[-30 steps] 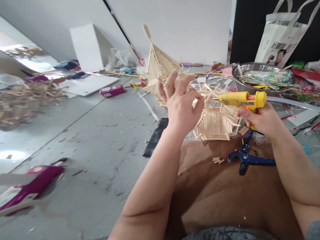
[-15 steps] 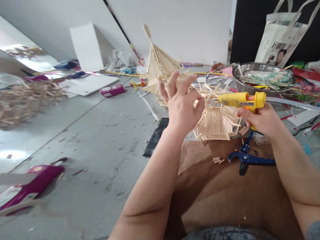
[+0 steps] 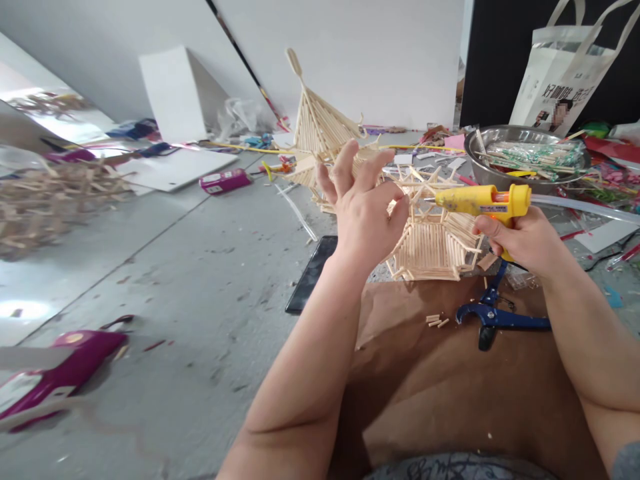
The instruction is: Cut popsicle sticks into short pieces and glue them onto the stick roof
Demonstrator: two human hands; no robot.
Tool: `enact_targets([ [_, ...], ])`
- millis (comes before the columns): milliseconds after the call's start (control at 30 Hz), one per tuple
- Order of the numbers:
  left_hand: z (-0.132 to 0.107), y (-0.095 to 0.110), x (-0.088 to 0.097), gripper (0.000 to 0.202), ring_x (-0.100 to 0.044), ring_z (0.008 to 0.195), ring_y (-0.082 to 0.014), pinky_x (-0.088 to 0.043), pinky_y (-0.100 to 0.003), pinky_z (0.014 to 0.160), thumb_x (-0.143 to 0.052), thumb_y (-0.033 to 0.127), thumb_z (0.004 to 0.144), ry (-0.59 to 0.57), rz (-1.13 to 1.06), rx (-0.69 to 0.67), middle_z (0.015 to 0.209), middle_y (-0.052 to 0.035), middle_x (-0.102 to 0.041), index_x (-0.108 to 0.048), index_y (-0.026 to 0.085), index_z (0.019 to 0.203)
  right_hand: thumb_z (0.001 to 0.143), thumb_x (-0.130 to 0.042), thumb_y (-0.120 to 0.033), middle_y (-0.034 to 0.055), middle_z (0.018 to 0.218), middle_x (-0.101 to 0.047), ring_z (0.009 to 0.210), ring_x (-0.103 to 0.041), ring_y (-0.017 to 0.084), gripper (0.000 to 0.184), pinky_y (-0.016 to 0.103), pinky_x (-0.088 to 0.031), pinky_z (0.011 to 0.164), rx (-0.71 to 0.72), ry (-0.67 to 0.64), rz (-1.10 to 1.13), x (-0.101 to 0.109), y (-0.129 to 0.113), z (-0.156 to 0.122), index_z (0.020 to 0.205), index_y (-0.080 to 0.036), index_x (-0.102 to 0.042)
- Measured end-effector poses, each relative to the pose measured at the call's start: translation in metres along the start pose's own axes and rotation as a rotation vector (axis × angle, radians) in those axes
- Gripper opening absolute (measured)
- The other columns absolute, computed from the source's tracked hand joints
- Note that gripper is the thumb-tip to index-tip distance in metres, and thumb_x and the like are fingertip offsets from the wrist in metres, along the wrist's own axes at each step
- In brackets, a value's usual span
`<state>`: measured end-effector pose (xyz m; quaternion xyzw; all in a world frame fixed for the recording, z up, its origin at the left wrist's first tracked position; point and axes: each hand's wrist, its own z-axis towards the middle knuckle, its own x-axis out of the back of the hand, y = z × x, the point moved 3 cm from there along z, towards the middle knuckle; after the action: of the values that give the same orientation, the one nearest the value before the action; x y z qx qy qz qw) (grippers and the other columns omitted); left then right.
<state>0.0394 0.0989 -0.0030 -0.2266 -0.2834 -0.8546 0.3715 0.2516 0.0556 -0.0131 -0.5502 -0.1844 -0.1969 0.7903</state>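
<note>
My right hand (image 3: 517, 237) is wrapped round the handle of a yellow hot glue gun (image 3: 473, 198), its nozzle pointing left. Just left of the nozzle, thumb and index finger of my left hand (image 3: 367, 210) are pinched together, the other fingers raised. What sits in that pinch is too small to make out against the sticks behind. Beyond and below both hands stands a model built of thin wooden sticks (image 3: 430, 247), with an open framework on top. A pointed stick roof (image 3: 325, 123) rises behind my left hand, which hides part of it.
Blue cutters (image 3: 505, 317) and several short stick pieces (image 3: 436, 321) lie on brown paper (image 3: 450, 400). A black phone (image 3: 313, 277) is by my left forearm. At the back right stands a metal bowl (image 3: 473, 150) of wrapped sticks. Purple boxes (image 3: 225, 181) lie on the grey floor.
Almost nothing differs. The glue gun has shifted very slightly to the left; my left hand holds its place.
</note>
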Motion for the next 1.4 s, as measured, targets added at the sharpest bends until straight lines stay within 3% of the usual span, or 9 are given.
enact_targets([
  [500,-0.0003,-0.0005,-0.0006,0.020,-0.019,0.137,-0.0283,0.008,-0.053,0.113,-0.054,0.026,0.070,0.003,0.009,-0.011,0.128,0.0065,-0.053,-0.063,0.034,0.086,0.072,-0.056,-0.060,0.0017,0.059,-0.058,0.055,-0.052,0.014,0.042,0.028,-0.041,0.049,-0.001,-0.006,-0.002,-0.0004,0.0030,0.0003,0.069,-0.018,-0.061],
  [833,-0.0004,0.0015,-0.0001,0.008,-0.017,0.137,-0.0300,0.006,-0.058,0.112,-0.054,0.024,0.071,-0.004,0.029,0.010,0.128,0.0067,-0.053,-0.061,0.029,0.072,0.072,-0.057,-0.061,-0.0028,0.046,-0.049,0.040,-0.044,0.009,0.043,0.025,-0.036,0.041,-0.065,-0.030,0.019,-0.0005,0.0018,-0.0009,0.067,-0.018,-0.059],
  [1033,0.0001,-0.0002,-0.0012,0.011,-0.020,0.136,-0.0301,0.007,-0.059,0.111,-0.052,0.029,0.074,0.014,0.055,0.012,0.125,0.0055,-0.054,-0.058,0.027,0.065,0.071,-0.059,-0.060,-0.0019,0.050,-0.053,0.038,-0.044,0.008,0.043,0.024,-0.037,0.040,-0.096,-0.028,0.057,-0.0003,0.0051,-0.0022,0.068,-0.017,-0.059],
  [1167,0.0002,0.0005,-0.0008,0.013,-0.021,0.135,-0.0317,0.010,-0.059,0.111,-0.054,0.030,0.074,0.032,0.003,0.003,0.121,0.0048,-0.057,-0.059,0.026,0.062,0.071,-0.058,-0.060,-0.0034,0.044,-0.048,0.038,-0.043,0.009,0.043,0.024,-0.037,0.041,-0.090,-0.030,0.021,0.0001,0.0044,-0.0023,0.067,-0.017,-0.060],
  [1400,0.0002,-0.0036,0.0018,0.012,-0.023,0.135,-0.0308,0.005,-0.056,0.113,-0.067,0.027,0.066,0.080,-0.243,-0.006,0.116,0.0017,-0.059,-0.059,0.028,0.059,0.071,-0.057,-0.060,-0.0012,0.054,-0.054,0.042,-0.045,0.009,0.043,0.024,-0.037,0.043,-0.072,-0.016,0.029,0.0001,0.0057,-0.0011,0.067,-0.017,-0.060],
])
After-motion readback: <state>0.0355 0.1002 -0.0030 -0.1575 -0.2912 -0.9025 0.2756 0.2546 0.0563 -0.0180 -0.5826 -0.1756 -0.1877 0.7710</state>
